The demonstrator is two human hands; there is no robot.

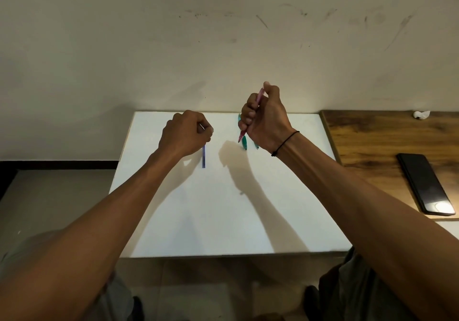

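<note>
**Inspector:** Right hand (267, 119) first. What is its grip?

**Assistant:** It is a closed fist wrapped round a slim pink plastic pen (259, 97). The thumb lies on the upper end and the tip sticks out below the fingers. Pen and hand are raised above the table. There is a black cord (285, 143) round the wrist.

**Inspector:** And the left hand (185, 133)?

**Assistant:** Its fingers are curled, pinching the top of a slim blue plastic pen (203, 158). The shaft points down towards the person. I cannot tell whether it touches the surface.

**Inspector:** What lies around them?

**Assistant:** Green plastic pens (244, 143) lie on the white rectangular tabletop (223, 221), partly hidden behind the right hand. A brown wooden board (372, 141) adjoins the tabletop on the right. On it are a flat black phone (424, 184) and, at the far edge by the wall, a crumpled white scrap (421, 114).
</note>
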